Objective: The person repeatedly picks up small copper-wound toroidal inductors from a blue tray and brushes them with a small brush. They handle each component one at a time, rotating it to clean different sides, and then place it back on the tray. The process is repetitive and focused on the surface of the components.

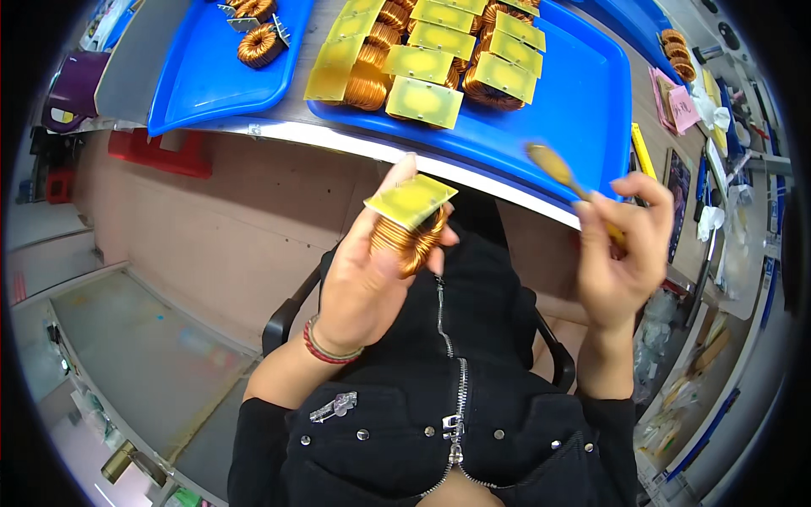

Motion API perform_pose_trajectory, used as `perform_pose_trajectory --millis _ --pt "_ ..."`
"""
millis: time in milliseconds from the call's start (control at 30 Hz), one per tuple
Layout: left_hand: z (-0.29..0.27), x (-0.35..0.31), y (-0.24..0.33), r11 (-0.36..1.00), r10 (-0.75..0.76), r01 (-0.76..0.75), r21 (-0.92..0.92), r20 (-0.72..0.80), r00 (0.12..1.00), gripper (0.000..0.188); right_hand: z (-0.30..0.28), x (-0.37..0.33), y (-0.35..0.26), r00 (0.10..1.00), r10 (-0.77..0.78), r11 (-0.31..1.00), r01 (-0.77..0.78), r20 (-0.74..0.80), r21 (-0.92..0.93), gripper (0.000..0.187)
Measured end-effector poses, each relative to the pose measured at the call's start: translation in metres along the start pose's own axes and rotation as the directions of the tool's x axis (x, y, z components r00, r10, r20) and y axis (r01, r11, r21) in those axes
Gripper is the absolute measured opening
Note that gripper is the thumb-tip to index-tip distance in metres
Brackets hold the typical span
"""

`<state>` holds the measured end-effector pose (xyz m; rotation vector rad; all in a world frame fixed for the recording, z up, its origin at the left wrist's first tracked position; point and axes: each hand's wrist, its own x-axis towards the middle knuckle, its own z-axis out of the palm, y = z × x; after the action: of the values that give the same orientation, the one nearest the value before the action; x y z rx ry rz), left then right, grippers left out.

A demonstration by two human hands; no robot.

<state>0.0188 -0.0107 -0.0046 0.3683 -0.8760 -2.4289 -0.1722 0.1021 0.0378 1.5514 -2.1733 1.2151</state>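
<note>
My left hand [359,275] is wrapped round a toroidal coil [404,242] of copper wire, held in front of my chest below the table edge. A yellow rectangular board [412,201] lies across the coil's top, slightly tilted. To the right, my right hand [625,245] pinches a thin stick tool [553,165] with a flat, brownish-yellow tip. Its tip points up and left, apart from the coil, and is a little blurred. Beyond my hands, a blue tray [583,101] holds rows of similar copper coils with yellow boards [424,102] on them.
A second blue tray [203,89] at the far left holds a few bare coils [260,46]. Pink paper slips [674,103] and a yellow-handled tool [642,150] lie right of the large tray. A purple mug [76,89] stands far left. Chair armrests [291,317] flank me.
</note>
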Motion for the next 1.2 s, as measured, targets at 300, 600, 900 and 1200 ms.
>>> perform_pose_trajectory --millis 300,600,900,1200 --pt "0.000 0.007 -0.011 -0.052 0.648 -0.478 0.877 0.394 0.652 0.096 0.009 -0.011 -0.039 0.956 -0.260 0.950 0.229 0.133 0.211 0.016" --pt "0.011 0.008 -0.001 -0.211 0.614 -0.296 0.932 0.362 0.701 0.096 0.005 -0.011 -0.025 0.942 -0.321 0.947 0.319 0.101 0.033 0.019" --pt "0.009 0.006 0.017 -0.440 0.453 -0.384 0.812 0.570 0.686 0.116 -0.012 -0.005 -0.029 0.990 -0.132 0.991 0.133 0.051 -0.011 0.021" --pt "0.012 0.012 0.009 -0.428 0.457 -0.451 0.783 0.618 0.640 0.110 -0.013 -0.008 -0.048 0.877 -0.071 0.979 -0.030 0.475 0.201 0.010"
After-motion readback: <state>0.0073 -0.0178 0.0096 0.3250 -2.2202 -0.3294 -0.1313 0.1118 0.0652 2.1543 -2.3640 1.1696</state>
